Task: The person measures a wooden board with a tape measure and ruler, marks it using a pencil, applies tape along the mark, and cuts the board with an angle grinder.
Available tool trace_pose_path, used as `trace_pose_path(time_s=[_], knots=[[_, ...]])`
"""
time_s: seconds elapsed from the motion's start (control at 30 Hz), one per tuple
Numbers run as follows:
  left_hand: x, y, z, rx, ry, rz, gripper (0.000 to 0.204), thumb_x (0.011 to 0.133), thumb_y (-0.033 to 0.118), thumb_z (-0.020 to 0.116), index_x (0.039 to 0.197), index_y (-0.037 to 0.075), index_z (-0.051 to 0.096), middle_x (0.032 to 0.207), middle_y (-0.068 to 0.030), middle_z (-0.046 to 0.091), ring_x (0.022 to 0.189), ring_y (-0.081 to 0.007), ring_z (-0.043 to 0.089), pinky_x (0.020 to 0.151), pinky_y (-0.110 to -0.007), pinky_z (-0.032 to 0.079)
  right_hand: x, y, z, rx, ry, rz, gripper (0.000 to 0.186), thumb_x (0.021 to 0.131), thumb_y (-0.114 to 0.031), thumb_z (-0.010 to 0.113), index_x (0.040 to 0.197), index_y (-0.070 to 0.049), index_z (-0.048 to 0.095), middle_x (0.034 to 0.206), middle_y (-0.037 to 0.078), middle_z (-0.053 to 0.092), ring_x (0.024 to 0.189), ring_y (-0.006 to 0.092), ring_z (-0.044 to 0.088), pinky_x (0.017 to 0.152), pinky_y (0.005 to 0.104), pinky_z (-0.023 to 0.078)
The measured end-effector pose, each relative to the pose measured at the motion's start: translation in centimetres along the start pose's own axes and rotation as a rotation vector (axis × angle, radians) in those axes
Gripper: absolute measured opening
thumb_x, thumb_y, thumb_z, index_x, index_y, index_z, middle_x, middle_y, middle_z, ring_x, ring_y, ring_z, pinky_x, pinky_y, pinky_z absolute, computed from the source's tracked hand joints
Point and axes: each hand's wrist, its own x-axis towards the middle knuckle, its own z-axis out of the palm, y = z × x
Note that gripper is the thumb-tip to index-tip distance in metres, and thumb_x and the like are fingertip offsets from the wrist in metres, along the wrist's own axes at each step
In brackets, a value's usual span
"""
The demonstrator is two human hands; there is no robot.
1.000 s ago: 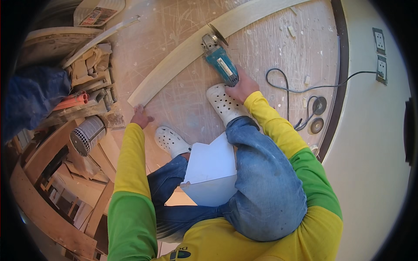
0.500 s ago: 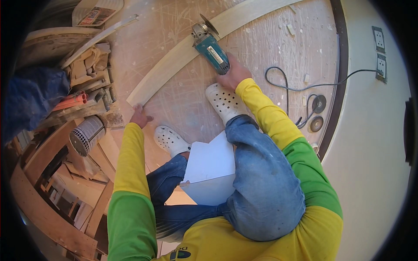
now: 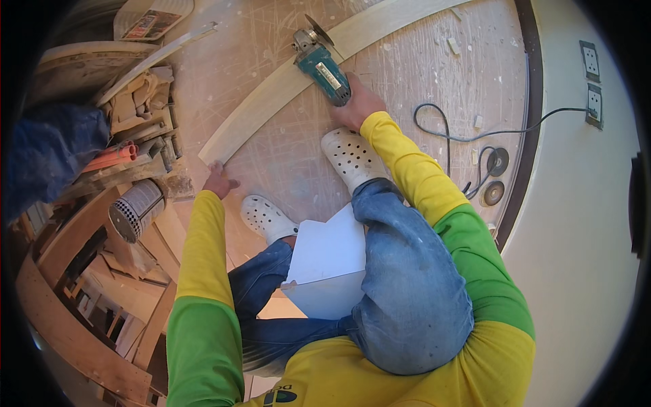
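Observation:
A teal angle grinder (image 3: 324,73) is in my right hand (image 3: 358,103), whose fingers wrap round its rear body. The grinder's disc (image 3: 319,30) stands on edge at the far end of the tool, over the curved wooden strip (image 3: 268,102). That pale strip lies on the floor, arcing from near my left hand up to the far right. At its near left end my left hand (image 3: 218,182) holds the tip, the thumb sticking out to the right. Whether the disc touches the wood cannot be made out.
A black cord (image 3: 488,138) runs from the wall socket (image 3: 594,106) across the floor. Two round discs (image 3: 496,163) lie by the wall edge. At left are a can (image 3: 135,210), a blue tarp (image 3: 51,156) and stacked wood scraps (image 3: 139,102). My white clogs (image 3: 354,159) flank a white box-like seat (image 3: 325,261).
My right hand and the angle grinder have shifted slightly left and farther along the strip. My left hand stays at the strip's end.

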Motion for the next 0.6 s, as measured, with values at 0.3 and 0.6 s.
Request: trace_pose_path(time_s=[0.3,0.6], knots=[[0.4,-0.3,0.2,0.010,-0.001,0.012,0.109,0.071,0.029,0.078,0.148,-0.004,0.009,0.153,-0.0336,0.004,0.146,-0.0353,0.003,0.118,-0.033,0.013,0.8,0.1,0.3,-0.030,0.005,-0.005,0.070,0.070,-0.029,0.066,0.134,-0.014,0.043,0.111,0.022,0.064,0.102,0.0402,0.061,0.090,0.0458,0.049],[0.1,0.0,0.1,0.009,-0.007,0.020,0.109,0.070,0.029,0.079,0.148,-0.005,0.009,0.153,-0.0343,0.004,0.146,-0.0362,0.003,0.118,-0.033,0.013,-0.3,1.7,0.7,-0.020,0.055,-0.060,0.072,0.071,-0.034,0.069,0.135,-0.013,0.042,0.111,0.022,0.064,0.104,0.0405,0.060,0.090,0.0460,0.048]])
